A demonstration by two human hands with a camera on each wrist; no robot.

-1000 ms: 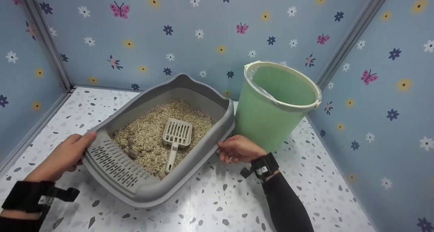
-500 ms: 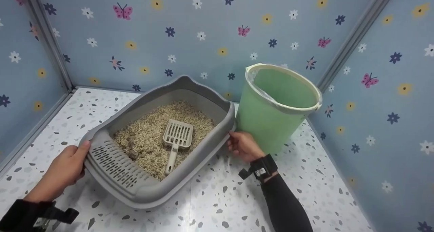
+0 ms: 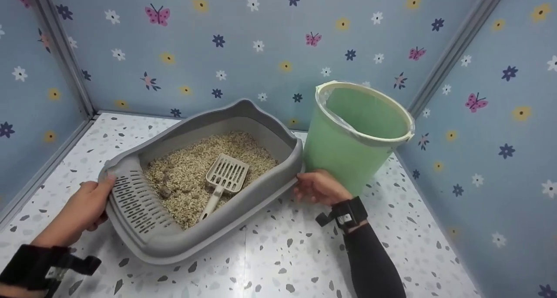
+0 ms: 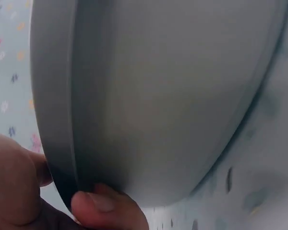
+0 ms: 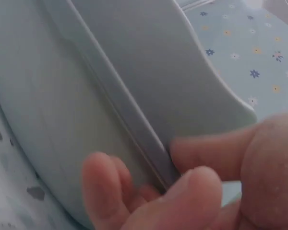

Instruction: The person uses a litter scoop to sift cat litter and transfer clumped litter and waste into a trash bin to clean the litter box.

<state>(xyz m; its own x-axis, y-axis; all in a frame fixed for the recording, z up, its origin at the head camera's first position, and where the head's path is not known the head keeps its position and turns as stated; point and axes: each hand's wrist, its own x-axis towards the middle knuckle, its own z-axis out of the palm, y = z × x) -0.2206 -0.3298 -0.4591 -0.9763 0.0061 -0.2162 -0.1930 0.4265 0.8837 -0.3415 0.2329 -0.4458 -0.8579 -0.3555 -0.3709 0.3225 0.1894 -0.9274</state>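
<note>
The litter tray (image 3: 261, 193) sits on the floor (image 3: 287, 263), and everything else takes its place from it. The litter (image 3: 191, 176) lies in the tray, and the scoop (image 3: 224, 178) lies on the litter, its handle toward the tray's near end. The bin (image 3: 343, 154) stands just to the right of the tray, beside its far right corner. The left hand (image 3: 85, 204) is at the tray's left near rim, the right hand (image 3: 317, 187) at its right rim, between tray and bin. The walls (image 3: 261, 58) rise behind the tray.
</note>
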